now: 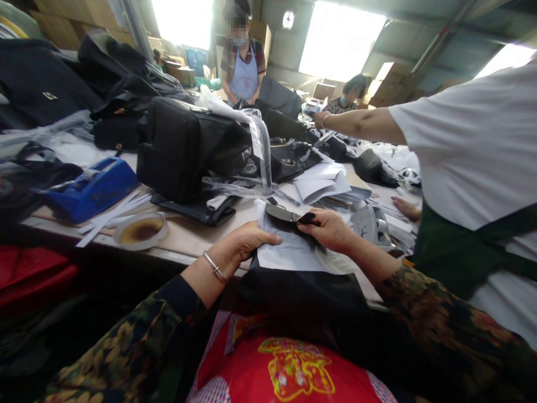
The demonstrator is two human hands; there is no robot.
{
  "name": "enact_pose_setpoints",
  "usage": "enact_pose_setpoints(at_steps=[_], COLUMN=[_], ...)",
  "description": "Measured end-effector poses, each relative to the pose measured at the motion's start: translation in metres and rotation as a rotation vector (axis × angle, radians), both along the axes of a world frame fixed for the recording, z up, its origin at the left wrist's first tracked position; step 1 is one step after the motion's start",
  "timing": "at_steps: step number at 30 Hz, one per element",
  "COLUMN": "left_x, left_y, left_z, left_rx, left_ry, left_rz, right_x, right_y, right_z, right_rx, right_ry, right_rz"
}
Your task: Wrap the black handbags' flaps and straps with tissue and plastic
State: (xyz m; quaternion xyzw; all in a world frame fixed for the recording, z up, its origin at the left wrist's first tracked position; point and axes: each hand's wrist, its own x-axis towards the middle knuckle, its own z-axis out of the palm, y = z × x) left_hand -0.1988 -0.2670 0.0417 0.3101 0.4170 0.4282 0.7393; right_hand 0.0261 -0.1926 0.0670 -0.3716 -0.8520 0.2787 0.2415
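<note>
Two bare hands worked at one black leather-like item (302,288), which lay at the table's near edge, just in front of the wearer, with one white sheet (289,249) spread over it. The left hand (245,240) pinched the sheet's left edge, thumb on top, its other fingers mostly hidden. The right hand (329,228) pinched one small black tab (307,218) between thumb and fingers. The item looked dark and soft, hanging limp below the sheet; a smooth, curved black piece (279,214) with a slight sheen lay on top.

One blue dispenser (90,190) and one shallow, brown-stained dish (142,230) stood to the left. Black bags (168,145) were heaped too closely to count. Three other people showed, one in a white shirt (474,134). One red apron (235,364) bore a yellow-outlined print; no lettering was legible.
</note>
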Motion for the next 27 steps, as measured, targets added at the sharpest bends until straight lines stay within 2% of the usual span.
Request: enact_pose_setpoints(at_steps=[4, 10, 12, 15, 19, 27], left_x=[-0.002, -0.003, -0.005, -0.011, -0.019, -0.004], left_y=[-0.004, -0.034, -0.045, -0.056, -0.064, -0.076], left_z=[0.001, -0.006, -0.008, -0.009, -0.008, -0.004], left_rx=[0.023, 0.064, 0.012, -0.041, -0.031, -0.032], left_ry=[-0.021, 0.102, 0.106, -0.019, -0.146, -0.249], left_rz=[0.041, 0.267, 0.245, 0.129, 0.038, 0.063], right_x=[0.005, 0.013, 0.016, 0.02, 0.021, 0.02], right_y=[-0.002, -0.007, -0.009, -0.013, -0.022, -0.041], right_z=[-0.004, -0.016, -0.022, -0.027, -0.03, -0.035], right_rx=[0.041, 0.115, 0.108, 0.131, 0.229, 0.486], right_ry=[0.018, 0.102, 0.119, 0.12, 0.102, 0.055], right_rz=[-0.044, -0.131, -0.183, -0.236, -0.245, -0.21])
